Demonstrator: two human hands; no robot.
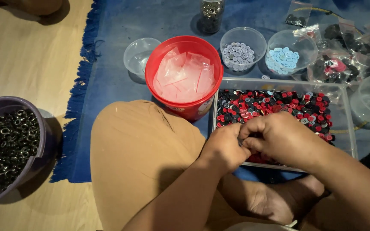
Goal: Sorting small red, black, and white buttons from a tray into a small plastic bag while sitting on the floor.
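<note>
Buttons (275, 107): red, black and grey, mixed, filling the clear tray (347, 124).
Left hand (224, 145): over the tray's near edge, fingers curled shut; whatever it pinches is hidden.
Right hand (279, 137): touching the left, fingers curled inward; contents cannot be told.
Step, as judged: sorting, a small piece worked between the fingertips.
Next move calls for: a fine pinch and a clear reach.
Behind tray: grey-button cup (243, 49), blue-button cup (290, 53).
Left of tray: red tub (184, 75) of plastic bags.
</note>
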